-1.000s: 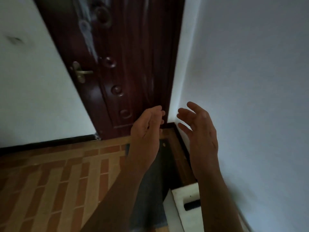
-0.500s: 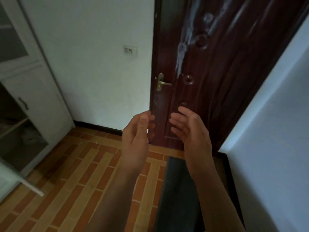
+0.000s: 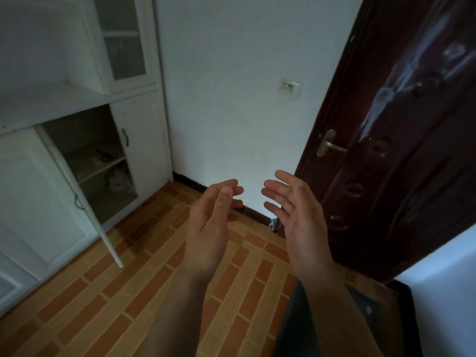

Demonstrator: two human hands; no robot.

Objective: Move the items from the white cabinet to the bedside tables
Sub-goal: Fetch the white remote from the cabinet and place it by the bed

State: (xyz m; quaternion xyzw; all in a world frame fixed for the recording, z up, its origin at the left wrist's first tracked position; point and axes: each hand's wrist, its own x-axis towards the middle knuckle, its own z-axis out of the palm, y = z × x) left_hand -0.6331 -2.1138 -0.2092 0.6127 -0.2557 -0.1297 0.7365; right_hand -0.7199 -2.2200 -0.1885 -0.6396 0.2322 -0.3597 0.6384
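Left hand [image 3: 210, 222]: hovering mid-air, fingers loosely curled, holding nothing. Right hand [image 3: 300, 215]: hovering beside it, palm facing inward, fingers spread wide, holding nothing. White cabinet [image 3: 64, 104]: standing at left, lower door [image 3: 77, 197] hanging open. Items [image 3: 105, 157] lying on inner shelf, pale bundle [image 3: 119, 180] sitting below (details too dim to identify). Dark door [image 3: 401, 140]: standing at right. Brick-pattern floor [image 3: 123, 292] underneath.

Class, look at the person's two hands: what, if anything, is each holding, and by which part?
Nothing is held. The left hand and right hand are both open and empty, palms facing each other.
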